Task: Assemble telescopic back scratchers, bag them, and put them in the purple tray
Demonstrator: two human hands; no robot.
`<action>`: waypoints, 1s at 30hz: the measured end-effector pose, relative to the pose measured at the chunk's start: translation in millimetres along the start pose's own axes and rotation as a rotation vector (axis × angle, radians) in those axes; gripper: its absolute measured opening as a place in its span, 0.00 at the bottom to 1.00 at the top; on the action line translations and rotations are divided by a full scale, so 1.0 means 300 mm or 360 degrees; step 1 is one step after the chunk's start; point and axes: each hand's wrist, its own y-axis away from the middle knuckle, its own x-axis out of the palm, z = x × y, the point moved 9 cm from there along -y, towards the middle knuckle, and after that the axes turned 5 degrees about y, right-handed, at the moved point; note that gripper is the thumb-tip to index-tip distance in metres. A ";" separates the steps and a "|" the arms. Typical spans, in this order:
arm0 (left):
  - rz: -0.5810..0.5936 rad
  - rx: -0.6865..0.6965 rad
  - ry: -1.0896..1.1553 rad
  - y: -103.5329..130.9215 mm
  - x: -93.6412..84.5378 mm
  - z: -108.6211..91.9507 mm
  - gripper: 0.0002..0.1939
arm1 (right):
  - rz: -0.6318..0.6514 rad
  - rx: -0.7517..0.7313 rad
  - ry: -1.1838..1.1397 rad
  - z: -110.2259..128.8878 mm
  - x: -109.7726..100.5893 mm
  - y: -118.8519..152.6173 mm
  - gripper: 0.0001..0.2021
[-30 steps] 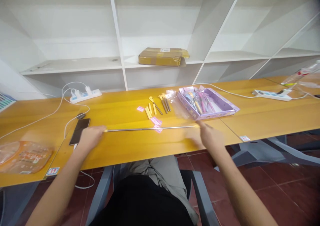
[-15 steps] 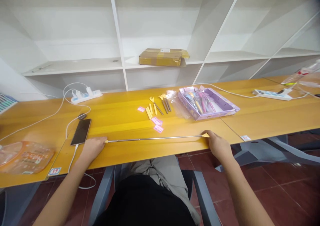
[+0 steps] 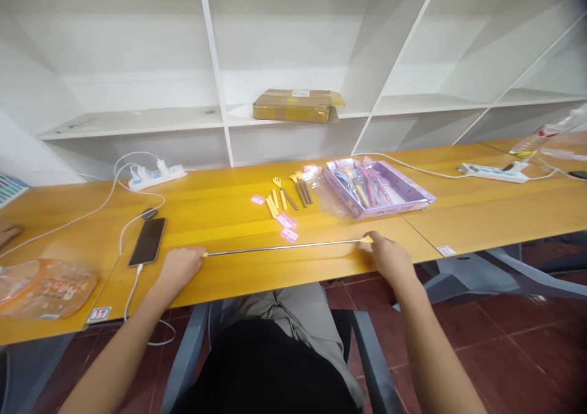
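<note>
A thin metal telescopic rod (image 3: pixel 284 247) stretches between my two hands above the front of the yellow table (image 3: pixel 220 218). My left hand (image 3: pixel 182 268) is closed round its yellow end. At the other end, my right hand (image 3: pixel 389 256) pinches the yellow claw-shaped head. Beyond the rod lie yellow sticks (image 3: pixel 272 206), several small forks with dark rods (image 3: pixel 300 188) and pink cards (image 3: pixel 288 235). A purple tray (image 3: pixel 415 197) behind my right hand holds wrapped, coloured pieces.
A phone (image 3: pixel 147 241) on a white cable lies left of my left hand. Further left are an orange clear bag (image 3: pixel 59 288) and another person's hand (image 3: pixel 8 235). Power strips (image 3: pixel 158 177) stand at both sides. A cardboard box (image 3: pixel 293 105) sits on the shelf.
Both hands have moved slightly inward and the rod between them looks shorter. Its right end has risen a little. Another person's hand has come into view at the left edge.
</note>
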 end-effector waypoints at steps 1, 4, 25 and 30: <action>0.0017 0.0028 0.0037 -0.007 -0.011 -0.077 0.19 | -0.0024 -0.0054 -0.0006 0.098 -0.027 0.011 0.16; 0.0100 0.0150 0.0168 -0.035 -0.038 -0.333 0.20 | -0.0051 -0.0357 0.0036 0.470 -0.089 0.076 0.10; 0.0175 0.0381 0.0437 -0.172 -0.070 -0.477 0.12 | -0.0040 -0.0630 0.0119 0.735 -0.141 0.001 0.10; -0.0066 0.0458 0.1000 -0.295 -0.110 -0.390 0.13 | -0.0083 -0.0438 -0.0132 0.585 -0.219 -0.268 0.17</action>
